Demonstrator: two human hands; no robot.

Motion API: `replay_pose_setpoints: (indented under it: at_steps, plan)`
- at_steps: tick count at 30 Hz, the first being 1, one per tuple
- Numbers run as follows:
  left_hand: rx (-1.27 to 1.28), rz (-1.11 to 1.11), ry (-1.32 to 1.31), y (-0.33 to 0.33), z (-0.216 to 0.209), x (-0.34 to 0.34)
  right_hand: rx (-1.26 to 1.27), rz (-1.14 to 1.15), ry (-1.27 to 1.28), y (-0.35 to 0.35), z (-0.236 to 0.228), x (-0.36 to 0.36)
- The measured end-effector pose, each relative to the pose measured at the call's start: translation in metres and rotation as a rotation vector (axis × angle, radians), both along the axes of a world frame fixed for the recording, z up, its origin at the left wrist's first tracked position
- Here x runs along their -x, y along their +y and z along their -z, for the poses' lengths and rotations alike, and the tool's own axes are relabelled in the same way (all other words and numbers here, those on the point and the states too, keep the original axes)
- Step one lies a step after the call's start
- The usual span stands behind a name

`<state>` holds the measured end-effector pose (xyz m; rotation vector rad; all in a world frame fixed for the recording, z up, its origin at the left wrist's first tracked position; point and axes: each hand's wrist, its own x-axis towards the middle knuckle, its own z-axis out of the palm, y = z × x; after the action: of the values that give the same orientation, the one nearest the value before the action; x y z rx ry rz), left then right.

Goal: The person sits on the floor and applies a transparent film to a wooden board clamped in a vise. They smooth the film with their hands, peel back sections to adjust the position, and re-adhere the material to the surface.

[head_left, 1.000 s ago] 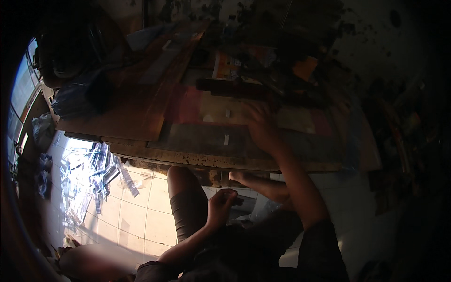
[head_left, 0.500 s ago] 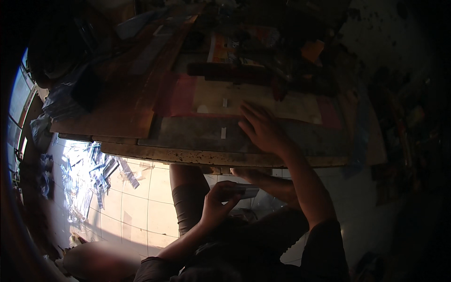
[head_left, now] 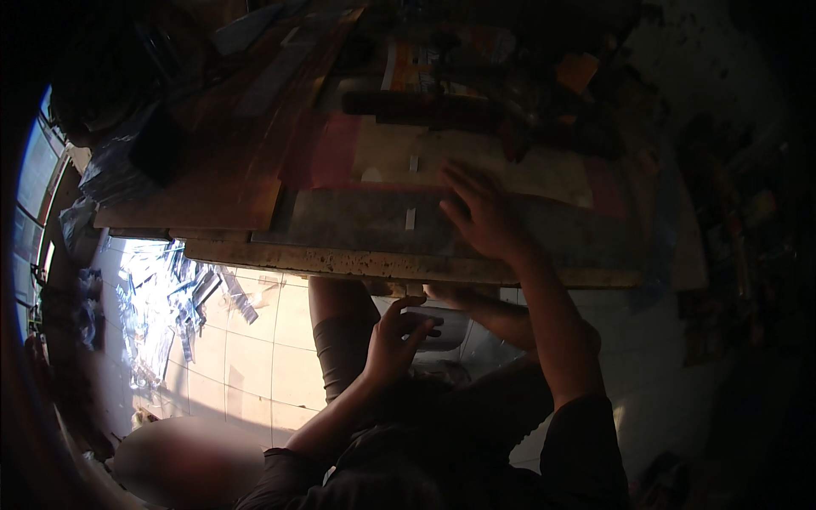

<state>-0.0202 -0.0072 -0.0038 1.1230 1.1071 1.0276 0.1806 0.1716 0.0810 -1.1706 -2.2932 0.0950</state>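
Observation:
My right hand (head_left: 483,211) rests on the worktable, fingers spread, on the near edge of a long cream sheet (head_left: 387,149) with pinkish-red ends. Left of its fingertips, one small pale strip (head_left: 414,162) lies on the cream sheet and another (head_left: 410,218) on the dark grey surface (head_left: 340,221) nearer me. Below the table edge, over my lap, my left hand (head_left: 395,340) has its thumb and forefinger apart. A greyish, thin, sheet-like piece (head_left: 446,330) shows just beyond those fingers; its kind is too dim to make out, and no grip on it is visible.
A dark bar (head_left: 408,106) lies across the table behind the cream sheet. Brown boards (head_left: 212,187) cover the table's left side, with crumpled clear plastic (head_left: 119,183) beside them. Shiny strips (head_left: 161,314) are heaped on the sunlit tiled floor. The table's worn front edge (head_left: 340,262) stands above my legs.
My left hand's fingers have opened from a pinch on the thin greyish piece, which now shows beyond them. My right hand stays at the same place on the sheet. The whole view has shifted slightly.

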Motion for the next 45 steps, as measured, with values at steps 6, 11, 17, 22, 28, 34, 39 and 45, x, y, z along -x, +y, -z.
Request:
replay_pose_setpoints:
  at_steps: [6, 11, 17, 22, 28, 34, 39, 45]
  plan:
    - [0.027, 0.022, -0.064, -0.006, 0.001, 0.001, 0.001, -0.010, -0.002, 0.001, 0.002, -0.002]
    - [-0.017, 0.044, -0.137, -0.011, -0.001, 0.004, -0.027, -0.016, -0.019, 0.001, 0.000, 0.000]
    - [0.008, 0.096, -0.182, -0.007, -0.004, 0.011, 0.009, -0.007, 0.023, 0.000, 0.001, -0.001]
    - [-0.045, 0.087, -0.178, -0.003, -0.011, 0.012, -0.028, -0.009, -0.012, 0.000, 0.000, -0.002]
    - [-0.050, 0.105, -0.218, -0.005, -0.014, 0.012, -0.026, 0.002, -0.029, 0.000, 0.000, -0.002]
    - [-0.023, 0.104, -0.201, -0.001, 0.002, 0.014, -0.035, -0.007, -0.042, 0.000, 0.000, -0.002]
    - [0.099, 0.127, -0.220, 0.000, 0.010, 0.016, -0.014, -0.001, -0.062, -0.001, -0.002, -0.002]
    - [0.331, 0.095, -0.314, -0.011, 0.019, 0.017, -0.023, -0.007, -0.052, 0.002, 0.002, -0.003]
